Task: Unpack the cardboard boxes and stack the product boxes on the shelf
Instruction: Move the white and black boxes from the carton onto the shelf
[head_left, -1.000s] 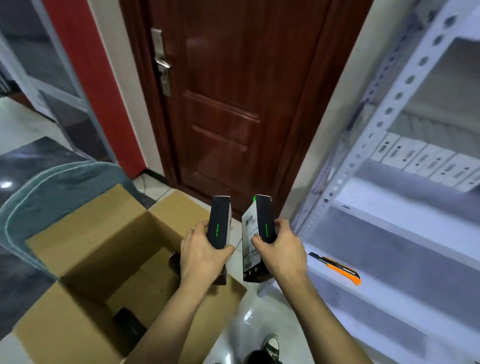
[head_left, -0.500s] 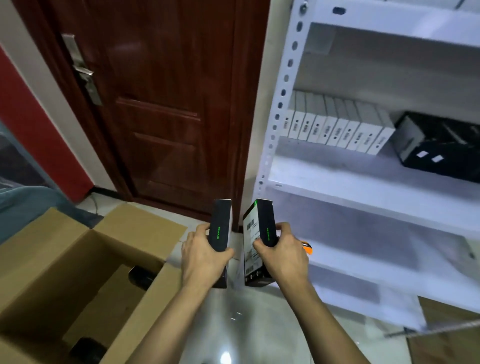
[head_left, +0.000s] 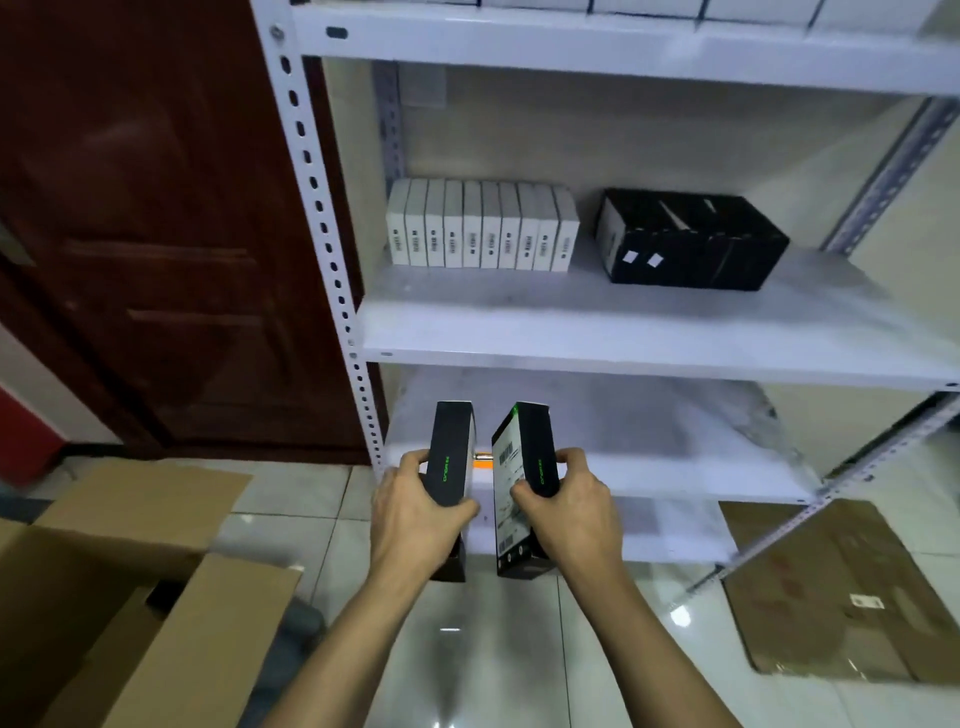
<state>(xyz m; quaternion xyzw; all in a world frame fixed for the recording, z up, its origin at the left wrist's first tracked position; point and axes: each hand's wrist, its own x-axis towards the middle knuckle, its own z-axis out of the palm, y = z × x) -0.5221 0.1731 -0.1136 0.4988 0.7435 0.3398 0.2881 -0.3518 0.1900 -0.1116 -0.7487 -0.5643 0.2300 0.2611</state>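
Cardboard feel: I judge both black boxes light and stiff, glossy enough to slip; best held across the narrow sides, low down.
Left hand: fingers curled round the left box, thumb on its near edge.
Right hand: fingers wrapped round the right box, label face inward.
Position: both upright, just apart, in front of the shelf.
Carton: open, lower left.

shelf: row of white boxes, black boxes beside | floor: open cardboard box, flattened cardboard
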